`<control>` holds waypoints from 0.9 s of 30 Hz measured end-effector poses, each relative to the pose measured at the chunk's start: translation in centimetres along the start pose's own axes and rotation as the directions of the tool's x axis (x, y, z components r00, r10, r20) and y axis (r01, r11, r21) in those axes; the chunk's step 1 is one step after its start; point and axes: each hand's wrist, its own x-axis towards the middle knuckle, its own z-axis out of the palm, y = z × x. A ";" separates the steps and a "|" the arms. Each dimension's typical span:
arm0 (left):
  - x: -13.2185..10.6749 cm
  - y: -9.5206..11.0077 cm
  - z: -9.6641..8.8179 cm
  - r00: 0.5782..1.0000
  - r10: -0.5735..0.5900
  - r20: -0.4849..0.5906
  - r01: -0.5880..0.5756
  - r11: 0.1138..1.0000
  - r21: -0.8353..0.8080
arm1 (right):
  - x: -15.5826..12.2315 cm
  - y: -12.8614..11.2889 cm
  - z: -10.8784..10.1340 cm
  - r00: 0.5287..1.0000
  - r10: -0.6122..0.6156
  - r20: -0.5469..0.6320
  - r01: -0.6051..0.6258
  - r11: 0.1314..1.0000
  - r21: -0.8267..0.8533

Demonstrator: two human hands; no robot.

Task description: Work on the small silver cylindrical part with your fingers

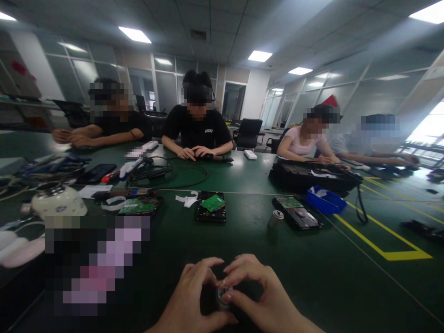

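At the bottom middle, my left hand (192,296) and my right hand (258,293) meet over a small round silver part (222,296) that sits on a dark object on the green table (312,277). Fingertips of both hands pinch around that part, and the dark object beneath is mostly hidden by them. Further out on the table lie a hard drive with a loose green circuit board (212,204) on it, a second opened drive (299,212) and a small silver cylinder (275,218).
Several people sit along the far side, hands on the table. Cables (163,173), tools, a white teapot-like vessel (58,201) and another circuit board (138,206) crowd the left. A black bag (312,175) and blue tray (326,200) lie right, beside yellow tape lines (381,245).
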 end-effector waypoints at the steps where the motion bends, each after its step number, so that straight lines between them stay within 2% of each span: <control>1: 0.0 0.3 -0.1 1.000 -0.012 0.003 0.012 1.000 0.004 | 0.0 0.0 0.0 1.000 0.003 0.002 -0.003 1.000 -0.006; 7: 0.1 1.4 -0.3 0.998 -0.055 -0.007 0.055 0.999 -0.002 | 0.2 0.1 0.0 0.999 0.032 -0.015 -0.032 0.999 -0.025; 11: 0.0 0.7 0.0 1.000 -0.027 -0.008 0.027 1.000 0.001 | 0.0 0.2 -0.2 1.000 -0.006 -0.025 0.004 0.998 -0.060; 16: 0.2 -0.4 0.2 0.999 0.020 0.025 -0.021 0.999 0.045 | -0.3 0.2 -0.8 0.989 -0.048 -0.141 0.031 0.992 -0.120; 23: 0.1 0.6 0.0 0.999 -0.018 -0.031 0.018 1.000 0.014 | -0.3 0.3 -0.1 0.999 -0.032 0.009 0.032 0.998 -0.046; 27: 0.1 0.0 0.2 1.000 0.014 0.008 -0.015 0.999 0.035 | -0.3 0.4 0.2 0.998 -0.058 -0.035 0.056 0.997 -0.048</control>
